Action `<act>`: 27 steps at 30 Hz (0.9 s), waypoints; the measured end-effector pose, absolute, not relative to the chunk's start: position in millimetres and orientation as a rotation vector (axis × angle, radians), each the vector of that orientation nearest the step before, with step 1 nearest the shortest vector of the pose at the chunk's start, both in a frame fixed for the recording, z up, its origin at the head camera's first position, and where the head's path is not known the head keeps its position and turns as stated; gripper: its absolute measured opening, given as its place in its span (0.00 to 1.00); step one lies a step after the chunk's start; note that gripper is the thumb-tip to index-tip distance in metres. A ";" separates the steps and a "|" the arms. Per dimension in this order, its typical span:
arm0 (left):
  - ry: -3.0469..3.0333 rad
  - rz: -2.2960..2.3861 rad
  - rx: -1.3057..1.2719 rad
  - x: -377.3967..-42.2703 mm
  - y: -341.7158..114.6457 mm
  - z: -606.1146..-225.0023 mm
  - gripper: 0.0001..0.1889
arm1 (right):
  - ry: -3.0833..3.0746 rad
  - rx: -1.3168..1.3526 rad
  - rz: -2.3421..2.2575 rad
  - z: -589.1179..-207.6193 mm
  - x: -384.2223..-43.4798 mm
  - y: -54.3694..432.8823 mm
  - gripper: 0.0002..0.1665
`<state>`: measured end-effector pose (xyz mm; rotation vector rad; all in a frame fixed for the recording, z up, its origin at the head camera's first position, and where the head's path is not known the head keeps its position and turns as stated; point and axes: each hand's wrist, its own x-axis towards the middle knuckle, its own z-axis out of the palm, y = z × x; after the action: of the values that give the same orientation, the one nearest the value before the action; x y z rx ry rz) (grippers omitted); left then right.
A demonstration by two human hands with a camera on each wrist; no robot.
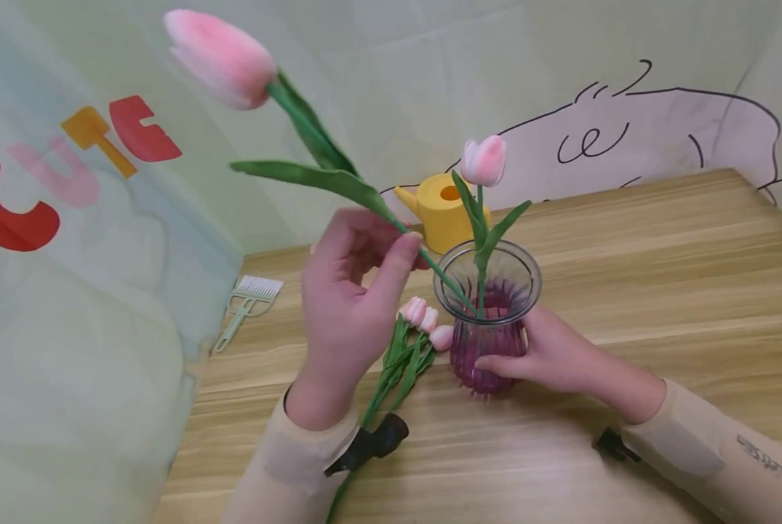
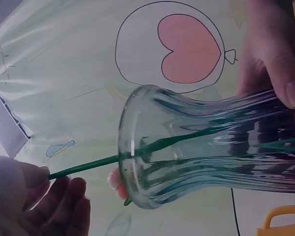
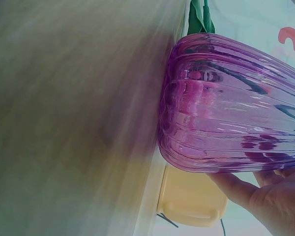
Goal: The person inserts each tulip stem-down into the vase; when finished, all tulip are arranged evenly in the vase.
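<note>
My left hand (image 1: pixel 351 306) pinches the green stem of a pink artificial tulip (image 1: pixel 223 62) between thumb and fingers. Its bloom leans to the upper left, and its stem end reaches down inside a ribbed glass vase (image 1: pixel 459 356), clear at the top and purple below. Around the vase's lower body my right hand (image 1: pixel 557 353) holds on, thumb in front and fingers behind. Another pink tulip (image 1: pixel 485 161) stands upright in the vase. The left wrist view shows the held stem (image 2: pixel 88 167) crossing the vase's rim. On the table left of the vase lie several tulips (image 1: pixel 413 313).
Behind the vase stands a yellow watering can (image 1: pixel 439 218). A pale green comb-like tool (image 1: pixel 246 309) lies near the left edge of the wooden table (image 1: pixel 659 291). Curtains printed with letters and drawings hang at the left and back.
</note>
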<state>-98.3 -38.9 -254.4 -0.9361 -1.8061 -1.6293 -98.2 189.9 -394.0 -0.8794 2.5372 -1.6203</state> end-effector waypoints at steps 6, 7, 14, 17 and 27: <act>-1.996 -1.411 -0.973 -106.3 -30.8 -266.6 0.05 | 2.427 -0.926 -1.684 -395.4 -98.3 189.4 0.46; -2.008 -1.379 -0.984 -107.6 -29.3 -267.8 0.05 | 2.374 -0.946 -1.716 -395.7 -98.4 189.1 0.46; -2.081 -1.137 -1.065 -114.3 -20.3 -274.5 0.05 | 2.277 -1.010 -1.759 -393.5 -99.4 188.9 0.45; -2.128 -1.026 -1.075 -114.3 -18.0 -276.8 0.04 | 2.415 -0.965 -1.680 -393.1 -99.2 190.6 0.45; -2.228 -0.788 -1.059 -112.4 -8.9 -278.9 0.05 | 2.535 -0.873 -1.598 -395.1 -97.5 193.6 0.48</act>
<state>-112.4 -8.9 -278.9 -1.0588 -2.2281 -0.7884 -97.5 193.6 -395.1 -0.8728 2.5355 -1.5982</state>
